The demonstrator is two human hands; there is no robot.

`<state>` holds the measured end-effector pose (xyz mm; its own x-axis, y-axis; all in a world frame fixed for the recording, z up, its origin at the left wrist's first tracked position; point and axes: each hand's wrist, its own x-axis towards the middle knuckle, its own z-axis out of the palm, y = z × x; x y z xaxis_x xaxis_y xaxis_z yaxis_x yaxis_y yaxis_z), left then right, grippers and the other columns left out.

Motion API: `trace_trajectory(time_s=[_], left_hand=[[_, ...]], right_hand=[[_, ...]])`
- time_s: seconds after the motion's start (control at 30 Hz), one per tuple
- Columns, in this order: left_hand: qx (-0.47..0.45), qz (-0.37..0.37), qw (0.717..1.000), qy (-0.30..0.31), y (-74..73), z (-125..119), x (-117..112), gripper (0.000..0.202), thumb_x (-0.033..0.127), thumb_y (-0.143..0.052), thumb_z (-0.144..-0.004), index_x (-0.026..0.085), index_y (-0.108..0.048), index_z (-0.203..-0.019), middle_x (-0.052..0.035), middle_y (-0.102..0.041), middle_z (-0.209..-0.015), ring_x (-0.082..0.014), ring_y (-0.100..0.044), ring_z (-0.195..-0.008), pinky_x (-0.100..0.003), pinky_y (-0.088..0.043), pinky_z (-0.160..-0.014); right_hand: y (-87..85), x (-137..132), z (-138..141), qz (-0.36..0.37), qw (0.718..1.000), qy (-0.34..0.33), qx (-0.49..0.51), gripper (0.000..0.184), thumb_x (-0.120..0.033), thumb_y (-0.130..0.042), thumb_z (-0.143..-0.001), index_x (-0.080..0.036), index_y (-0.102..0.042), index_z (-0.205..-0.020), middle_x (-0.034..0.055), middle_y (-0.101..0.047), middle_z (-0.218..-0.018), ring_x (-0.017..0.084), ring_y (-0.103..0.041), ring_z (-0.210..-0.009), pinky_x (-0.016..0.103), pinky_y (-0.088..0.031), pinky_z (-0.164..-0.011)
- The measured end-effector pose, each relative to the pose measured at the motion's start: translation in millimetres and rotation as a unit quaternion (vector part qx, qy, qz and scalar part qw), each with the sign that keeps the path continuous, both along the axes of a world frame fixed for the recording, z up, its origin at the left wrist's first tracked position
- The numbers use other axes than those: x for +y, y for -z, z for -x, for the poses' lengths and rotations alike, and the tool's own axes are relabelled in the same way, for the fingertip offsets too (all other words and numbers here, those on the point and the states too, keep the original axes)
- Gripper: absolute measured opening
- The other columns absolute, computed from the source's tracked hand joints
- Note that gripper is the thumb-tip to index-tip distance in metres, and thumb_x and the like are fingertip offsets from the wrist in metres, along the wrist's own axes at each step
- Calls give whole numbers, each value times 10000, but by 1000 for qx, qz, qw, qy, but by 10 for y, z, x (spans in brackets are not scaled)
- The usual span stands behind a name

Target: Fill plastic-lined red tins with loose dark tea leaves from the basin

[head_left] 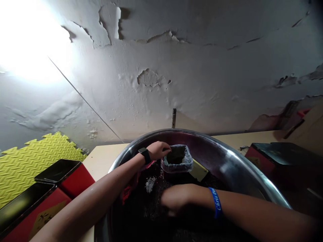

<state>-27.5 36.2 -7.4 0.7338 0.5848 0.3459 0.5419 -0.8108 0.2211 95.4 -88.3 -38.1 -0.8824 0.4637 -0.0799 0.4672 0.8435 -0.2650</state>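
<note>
A small square container (pixel 188 164) lined with clear plastic stands inside a large metal basin (pixel 233 154). Dark, soil-like material (pixel 141 211) covers the basin's bottom, with a white patch of grains (pixel 150 184) on it. My left hand (pixel 157 150), wearing a black watch, is closed at the container's left rim, its fingertips on the plastic edge. Low in the basin, in front of the container, my right hand (pixel 176 199) is curled down at the dark material. Shadow hides its fingertips and whatever they hold. A blue wristband (pixel 215 203) circles that wrist.
A flat yellowish piece (pixel 199 169) lies right of the container, and pink-red plastic (pixel 127 191) shows at the left. Red and black boxes (pixel 75 178) stand left of the basin; another dark box (pixel 280 154) is at right. Behind rises a peeling wall (pixel 202 80).
</note>
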Motion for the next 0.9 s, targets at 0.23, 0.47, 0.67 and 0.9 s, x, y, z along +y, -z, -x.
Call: trace_trajectory(time_s=[0.23,0.47,0.67,0.9], left_hand=[[5,13,1000,0,-57,10,-38,243,291,-464,-809,173,-652,-909,-34,-650,-923,-139,-576,-821,-218,-421,-768],[3,6,1000,-4,-69,-6,-63,249,276,-445,-818,177,-654,-911,-32,-649,-921,-137,-571,-826,-217,-410,-777],[7,14,1000,1,-68,-5,-57,243,279,-452,-817,166,-651,-896,-32,-650,-906,-133,-571,-790,-207,-418,-727],[-1,4,1000,1,-48,-7,-33,246,284,-440,-827,183,-652,-899,-19,-652,-910,-126,-576,-811,-207,-414,-771]], right_hand=[[-569,315,-257,6,984,26,175,173,-157,-450,-805,-172,-601,-887,17,-651,-854,115,-573,-790,193,-405,-701],[-442,634,-528,-148,969,193,53,245,-248,-387,-837,-153,-612,-847,91,-635,-896,187,-573,-815,274,-389,-688],[-552,416,-382,-144,974,121,124,288,-317,-352,-858,-167,-594,-813,45,-634,-808,145,-558,-732,245,-375,-636],[128,99,-97,35,997,-9,-72,179,-171,-652,-593,-197,-556,-444,-37,-504,-394,92,-405,-360,226,-274,-372]])
